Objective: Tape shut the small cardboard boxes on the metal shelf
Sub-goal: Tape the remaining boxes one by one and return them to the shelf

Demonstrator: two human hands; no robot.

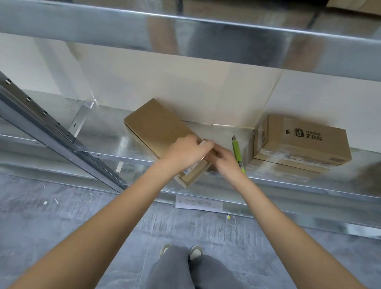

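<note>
Item one: your left hand [185, 152], reaching over the near end of the long plain cardboard box [158, 130]. Its fingers are curled, and the fingertips pinch something small and pale at the box's near right corner; the blur hides what that piece is.

Item two: your right hand [224, 160], just beside the left and touching it at the fingertips. The fingers are bent down against the same corner of the box. Whether this grip grasps anything or merely presses, you cannot tell from this view.

Item three: the long plain cardboard box lies flat and slantwise on the lower metal shelf [46, 145], its far end near the wall, its near end jutting over the shelf's front edge. A pale label shows on the near end beneath your left wrist.

Item four: a green utility knife [237, 154] lies on the shelf just right of your right hand, between it and the printed boxes.

Item five: a printed cardboard box [305, 140] with a dark logo, stacked on a flatter box [289, 165], well to the right against the wall.

Item six: an upper shelf beam [194, 36] across the top; a paper tag [199, 203] fixed to the lower shelf's front rail; grey floor [62, 225], grey trousers and shoes below.
</note>
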